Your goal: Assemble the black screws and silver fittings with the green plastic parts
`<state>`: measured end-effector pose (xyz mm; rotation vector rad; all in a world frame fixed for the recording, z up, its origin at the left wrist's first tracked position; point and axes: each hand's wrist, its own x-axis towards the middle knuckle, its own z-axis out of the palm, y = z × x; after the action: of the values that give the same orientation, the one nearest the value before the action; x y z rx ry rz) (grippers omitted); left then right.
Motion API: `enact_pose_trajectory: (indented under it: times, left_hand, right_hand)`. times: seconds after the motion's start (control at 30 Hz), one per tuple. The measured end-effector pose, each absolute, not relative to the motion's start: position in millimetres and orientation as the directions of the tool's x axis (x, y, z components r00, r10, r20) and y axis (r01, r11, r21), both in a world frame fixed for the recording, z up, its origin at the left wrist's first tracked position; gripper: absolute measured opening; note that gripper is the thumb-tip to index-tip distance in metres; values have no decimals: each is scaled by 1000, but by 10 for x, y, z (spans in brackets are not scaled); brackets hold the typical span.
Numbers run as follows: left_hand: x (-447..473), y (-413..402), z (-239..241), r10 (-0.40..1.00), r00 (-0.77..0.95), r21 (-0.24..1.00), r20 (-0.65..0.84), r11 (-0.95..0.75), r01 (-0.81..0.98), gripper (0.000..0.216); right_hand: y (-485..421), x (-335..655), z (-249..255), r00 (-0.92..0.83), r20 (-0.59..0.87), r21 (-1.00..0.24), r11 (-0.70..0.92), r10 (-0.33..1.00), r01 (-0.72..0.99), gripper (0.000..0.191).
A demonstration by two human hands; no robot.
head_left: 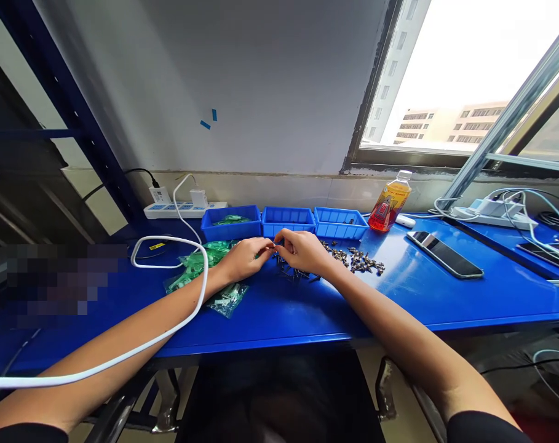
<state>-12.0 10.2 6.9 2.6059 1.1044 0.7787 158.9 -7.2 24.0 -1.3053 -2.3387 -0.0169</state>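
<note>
My left hand (246,257) and my right hand (302,250) meet fingertip to fingertip above the blue table (279,317). Both are closed in a pinch, and a tiny dark piece seems to sit between them, too small to name. Under and beside my right hand lies a loose pile of small dark metal parts (364,261). Clear bags of green pieces (194,264) lie beside my left hand, partly behind it. A smaller clear bag with pale pieces (227,299) rests just below that wrist.
Behind my hands stand a blue bin with green pieces (230,224), a middle blue bin (288,220) and a right blue bin (341,224). A drink bottle (390,203) and a phone (445,254) are on the right. A white cable (204,271) loops over my left forearm.
</note>
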Motion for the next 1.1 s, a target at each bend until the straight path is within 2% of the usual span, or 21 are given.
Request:
enact_pose_trajectory:
  times: [0.13, 0.2, 0.33, 0.4, 0.47, 0.57, 0.67, 0.7, 0.77, 0.83, 0.9, 0.97, 1.1]
  left_hand:
    - [-130, 111, 61, 723, 600, 393, 343, -691, 607, 35]
    - [-134, 115, 54, 751, 577, 417, 321, -659, 626, 36]
    - [-137, 122, 45, 782, 549, 436, 296, -622, 651, 40]
    - [-134, 125, 46, 780, 557, 431, 285, -623, 653, 40]
    - [-132, 127, 49, 775, 572, 433, 271, -628, 646, 40]
    - [-133, 132, 53, 765, 584, 435, 272, -639, 634, 39]
    - [-144, 134, 67, 753, 598, 433, 274, -652, 623, 37]
    - [-148, 133, 75, 750, 607, 434, 263, -654, 620, 37]
    - [-157, 131, 93, 743, 623, 428, 246, -660, 618, 35]
    - [-163, 131, 103, 740, 629, 415, 239, -663, 623, 33]
    - [-164, 136, 100, 735, 635, 402, 239, -670, 625, 32]
    - [-164, 146, 86, 728, 642, 395, 240, -677, 621, 32]
    - [-175, 170, 52, 736, 637, 401, 229, -667, 628, 33]
  right_hand:
    - [-63, 1601, 260, -462, 362, -190, 549, 810, 814, 15]
    - [-30, 1639, 287, -400, 391, -205, 502, 829, 840, 15]
    - [102, 1776, 337, -79, 507, -288, 255, 858, 923, 19]
    - [184, 1844, 329, 67, 518, -331, 128, 853, 935, 20]
    - [256, 1897, 305, 122, 490, -343, 62, 863, 937, 19]
    - [303, 1988, 304, 91, 483, -332, 86, 871, 940, 19]
    - [239, 2233, 404, 80, 592, -356, 171, 802, 919, 28]
    - [188, 2371, 448, 130, 628, -378, 154, 768, 913, 31]
    - [40, 2721, 515, 285, 665, -418, 27, 690, 908, 37]
    - [-151, 3110, 519, 463, 653, -440, -198, 599, 876, 42]
    - [-347, 3449, 465, 640, 589, -471, -434, 494, 768, 52]
    - [-510, 3670, 389, 762, 492, -488, -592, 421, 642, 61]
    - [-664, 3802, 275, 843, 279, -417, -732, 460, 538, 51]
